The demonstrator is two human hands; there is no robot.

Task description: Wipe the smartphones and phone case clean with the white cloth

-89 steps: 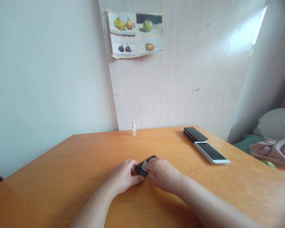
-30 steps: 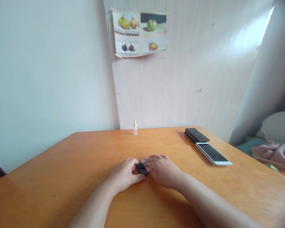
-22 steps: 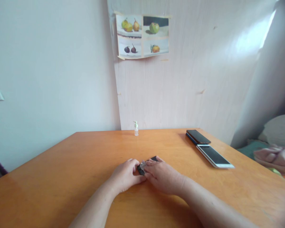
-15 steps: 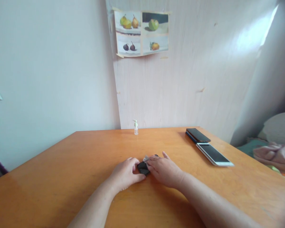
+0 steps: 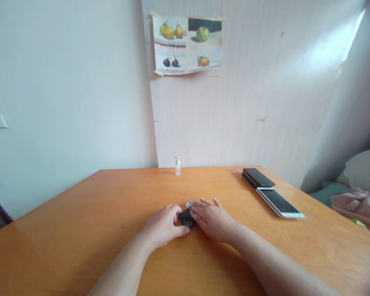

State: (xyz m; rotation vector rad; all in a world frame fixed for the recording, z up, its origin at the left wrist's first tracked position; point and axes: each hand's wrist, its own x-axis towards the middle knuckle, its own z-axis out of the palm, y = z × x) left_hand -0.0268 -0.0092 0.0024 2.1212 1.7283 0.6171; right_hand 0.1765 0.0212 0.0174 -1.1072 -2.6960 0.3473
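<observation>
A black smartphone lies flat on the wooden table, its glossy face up. My left hand grips the phone's near-left end, with the thumb along the front edge and curled fingers at the far side. Over the other end is my right hand, pressing a crumpled whitish cloth onto the screen. Most of the cloth and the phone's right part are hidden under that hand. Its fingers point forward and left, with the tips over the cloth.
A small clear pump bottle stands near the table's back edge. At the right lie a white tablet and, behind it, a dark flat device. Fruit pictures are taped to the wall. Bedding is beyond the right edge.
My right hand has slid slightly over the phone with the cloth, and the phone's far corner is now hidden. My left hand keeps its grip. The view has shifted slightly left.
</observation>
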